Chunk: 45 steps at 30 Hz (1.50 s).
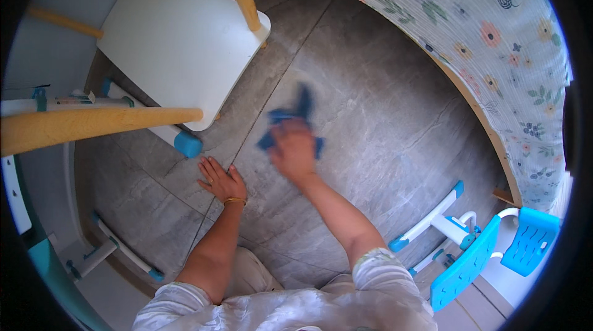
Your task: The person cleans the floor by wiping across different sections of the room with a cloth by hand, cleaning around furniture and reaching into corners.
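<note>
Right hand [293, 150], motion-blurred, was clasped over a crumpled blue cloth [281, 115] on the grey tiled floor [389, 127]; left hand [223, 183] lay palm-down, fingers apart, near a blue end cap [188, 144].

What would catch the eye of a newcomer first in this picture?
Probably the dark blue cloth, blurred under the right hand, on the grey tiled floor near the middle. Next, the bright blue chair at the lower right and the flower-patterned fabric at the upper right stand out. A white board with wooden posts occupies the upper left.
</note>
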Each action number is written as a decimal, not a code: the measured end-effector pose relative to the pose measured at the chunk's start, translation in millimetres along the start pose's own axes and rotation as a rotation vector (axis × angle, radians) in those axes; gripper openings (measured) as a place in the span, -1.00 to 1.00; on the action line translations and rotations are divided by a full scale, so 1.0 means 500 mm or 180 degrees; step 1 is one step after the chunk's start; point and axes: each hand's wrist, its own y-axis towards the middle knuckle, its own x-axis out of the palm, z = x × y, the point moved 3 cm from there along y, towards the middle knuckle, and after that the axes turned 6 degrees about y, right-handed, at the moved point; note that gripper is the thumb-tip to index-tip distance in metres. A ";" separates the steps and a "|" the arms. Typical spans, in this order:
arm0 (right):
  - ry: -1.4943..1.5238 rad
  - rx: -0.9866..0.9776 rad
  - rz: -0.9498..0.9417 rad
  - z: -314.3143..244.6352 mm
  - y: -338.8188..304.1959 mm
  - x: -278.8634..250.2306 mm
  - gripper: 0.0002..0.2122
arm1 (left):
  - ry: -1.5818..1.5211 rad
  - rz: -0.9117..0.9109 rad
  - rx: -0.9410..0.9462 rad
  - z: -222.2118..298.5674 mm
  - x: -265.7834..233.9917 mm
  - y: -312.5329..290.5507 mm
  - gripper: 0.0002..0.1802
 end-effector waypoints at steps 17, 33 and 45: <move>-0.2132 0.2172 0.1898 0.419 -0.048 -0.208 -0.47 | -0.0173 0.0012 0.0003 0.021 0.005 -0.008 -0.27; -0.1345 0.0920 0.1196 0.206 -0.113 -0.084 -0.53 | -0.0899 -0.0208 0.1276 0.291 -0.087 0.096 -0.27; -0.0682 0.0249 0.0813 0.142 0.050 -0.073 -0.53 | -0.0361 -0.0084 0.1382 0.364 -0.071 0.147 -0.22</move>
